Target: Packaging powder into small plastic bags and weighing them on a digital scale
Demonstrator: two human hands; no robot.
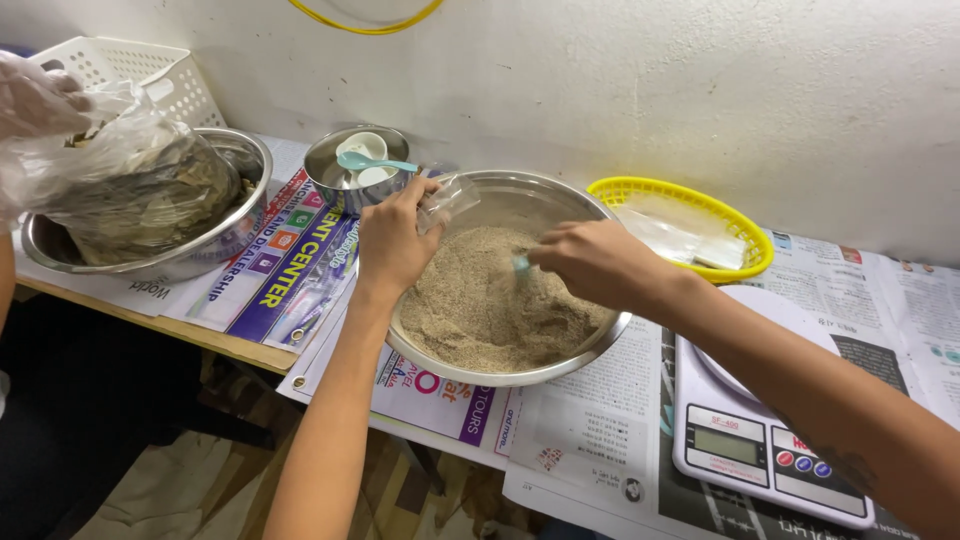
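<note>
Right now I'm mid-scoop: my right hand [590, 262] grips a small teal scoop [522, 266] dug into the tan grain in the wide steel bowl [590, 340], while my left hand [392, 240], at nine o'clock on its rim, pinches a clear plastic bag [450, 198] open. Next, I judge, the scoop must lift level to the bag's mouth.

A small clear plastic bag [447, 198] is held over the rim of the middle steel bowl [560, 370]. A larger clear bag [120, 175] of dark leaves is seen in the left bowl [60, 255]. At lower right, 1 grey rectangular screen [726, 446] is set in a white scale [700, 380], beside red and blue buttons [803, 463].
</note>
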